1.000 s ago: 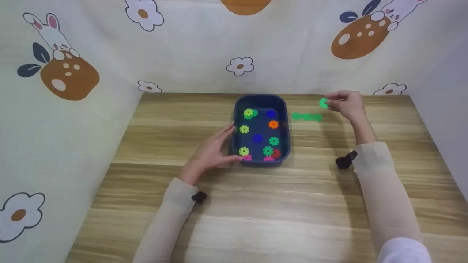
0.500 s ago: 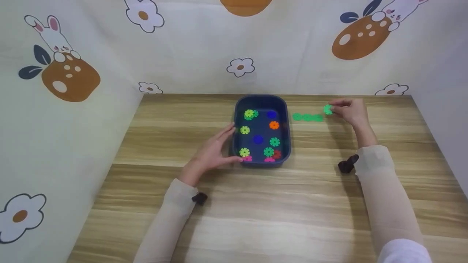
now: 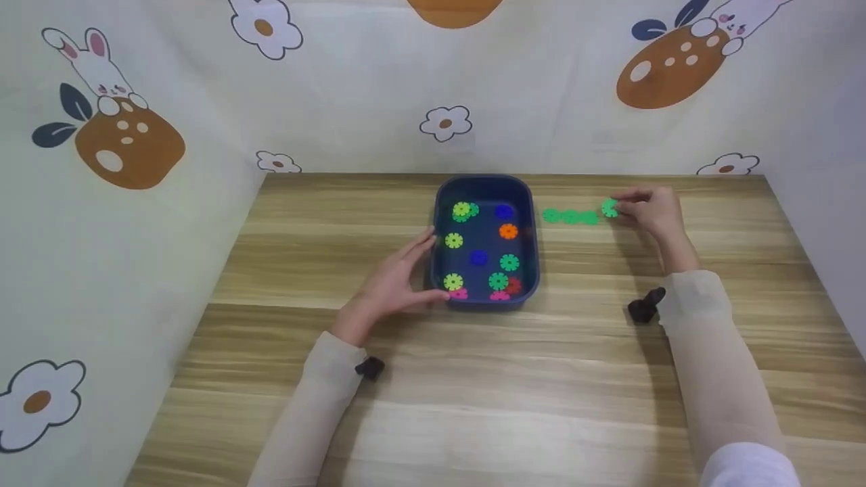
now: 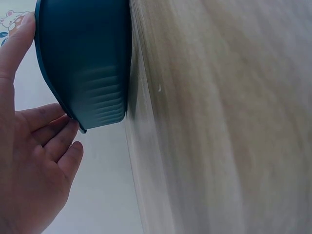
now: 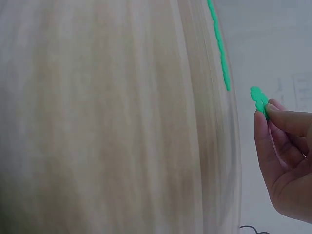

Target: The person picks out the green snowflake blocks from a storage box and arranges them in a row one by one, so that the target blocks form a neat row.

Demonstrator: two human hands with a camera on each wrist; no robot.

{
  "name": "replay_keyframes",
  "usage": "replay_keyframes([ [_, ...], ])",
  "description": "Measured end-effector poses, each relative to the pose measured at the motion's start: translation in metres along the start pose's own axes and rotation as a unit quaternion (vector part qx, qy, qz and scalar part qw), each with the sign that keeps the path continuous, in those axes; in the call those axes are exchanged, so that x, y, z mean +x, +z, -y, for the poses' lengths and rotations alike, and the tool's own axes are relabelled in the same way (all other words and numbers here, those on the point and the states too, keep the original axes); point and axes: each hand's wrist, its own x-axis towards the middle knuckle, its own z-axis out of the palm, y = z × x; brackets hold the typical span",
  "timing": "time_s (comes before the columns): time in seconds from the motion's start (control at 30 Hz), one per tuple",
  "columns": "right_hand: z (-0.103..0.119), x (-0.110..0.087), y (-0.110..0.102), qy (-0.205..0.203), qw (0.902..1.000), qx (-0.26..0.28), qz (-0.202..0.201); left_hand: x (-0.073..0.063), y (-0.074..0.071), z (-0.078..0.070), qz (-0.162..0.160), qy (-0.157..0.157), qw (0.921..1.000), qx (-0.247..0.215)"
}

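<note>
Up by the back right of the table, my right hand [image 3: 655, 213] pinches a green snowflake disc [image 3: 608, 207] between thumb and fingers. In the right wrist view that disc [image 5: 258, 99] is held up off the table, just past the end of a flat green row. The row of joined green snowflake discs [image 3: 571, 217] lies to the left of my right hand. My left hand [image 3: 389, 284] rests against the left side of a dark blue bin [image 3: 482, 230], fingers spread and fingertips at its rim. The left wrist view has the thumb and fingertips along the bin's rim [image 4: 53, 92].
Inside the bin lie several loose snowflake discs: yellow [image 3: 454, 241], green [image 3: 509, 262], blue [image 3: 478, 258], orange [image 3: 508, 231], red and pink. A patterned cloth [image 3: 352, 101] stands behind the wooden table [image 3: 473, 392] and along its sides.
My right hand has come down and slightly right with the green disc, now near the right end of the green row. My left hand stays at the bin.
</note>
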Motion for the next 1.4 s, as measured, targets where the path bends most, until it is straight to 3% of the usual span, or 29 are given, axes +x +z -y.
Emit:
replay_keyframes([
  [0.23, -0.004, 0.002, 0.002, 0.017, 0.9997, 0.012, 0.015, 0.000, 0.000, 0.000, 0.002, -0.001, 1.0000, 0.001],
  [1.0, -0.002, -0.002, 0.003, 0.051, 0.9969, -0.032, 0.050, -0.001, 0.000, -0.001, 0.004, -0.018, 0.9998, -0.006],
  [1.23, 0.002, -0.004, 0.000, 0.017, 0.9953, -0.081, 0.050, -0.001, 0.001, -0.001, 0.000, -0.014, 0.9999, -0.006],
  [1.4, 0.004, -0.005, -0.002, 0.016, 0.9944, -0.093, 0.047, 0.000, 0.001, 0.000, 0.000, -0.012, 0.9999, -0.003],
])
